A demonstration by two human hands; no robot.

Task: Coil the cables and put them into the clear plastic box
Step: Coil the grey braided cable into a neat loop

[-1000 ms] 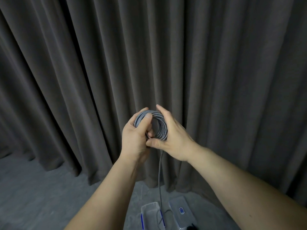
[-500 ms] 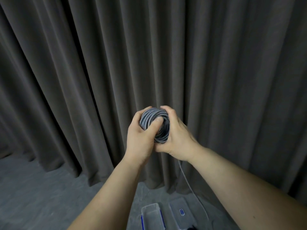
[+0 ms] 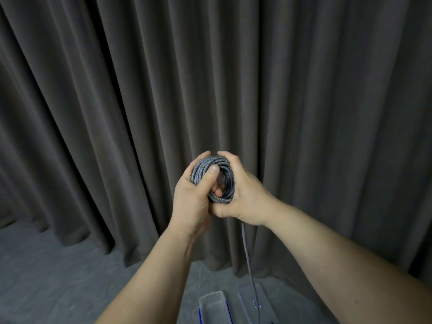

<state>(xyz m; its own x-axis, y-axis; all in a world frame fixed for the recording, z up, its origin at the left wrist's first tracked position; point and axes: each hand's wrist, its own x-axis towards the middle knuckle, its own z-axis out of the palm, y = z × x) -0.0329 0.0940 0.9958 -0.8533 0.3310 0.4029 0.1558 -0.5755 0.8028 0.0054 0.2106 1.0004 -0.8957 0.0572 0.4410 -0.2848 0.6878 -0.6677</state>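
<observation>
Head view: the braided cable coil point(image 3: 211, 177) sits at centre frame, held between both hands in front of a dark curtain point(image 3: 304, 101). The left hand point(image 3: 191, 199) grips the coil's left side, thumb pressed across the loops. The right hand point(image 3: 243, 197) curls its fingers point(image 3: 228, 157) around the right side. An uncoiled tail point(image 3: 249, 263) hangs from under the right hand toward the lower frame, where the clear plastic box point(image 3: 214, 305) stands open on the floor with its lid point(image 3: 254, 302) just beside it.

Risks: relaxing either grip is likely to let the loops spring apart; the hanging tail may snag on the box rim.
</observation>
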